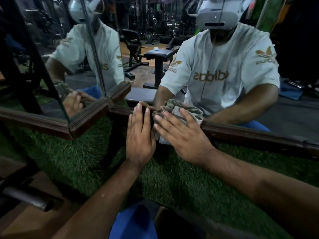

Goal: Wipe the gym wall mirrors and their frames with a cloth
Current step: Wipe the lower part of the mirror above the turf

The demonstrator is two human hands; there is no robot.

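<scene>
Where two mirrors meet at an angle in the middle of the frame, the wooden frame (250, 133) of the right-hand mirror (146, 49) runs as a long dark rail from the corner, left of centre, down toward the right edge. Going left to right, the left hand (140, 135) lies flat, fingers straight and together, fingertips resting on the rail near the corner and holding nothing. Just beside it, touching or nearly so, the bunched cloth (174, 107) sits on the rail at centre frame. The right hand (181, 133) covers the cloth, its grip spread, fingers straight and pressing the cloth down rather than curled round it. The unwiped length of rail lies to the right of the cloth, so the right hand is the nearer one, and the likely stroke follows the rail's long axis toward lower right.
</scene>
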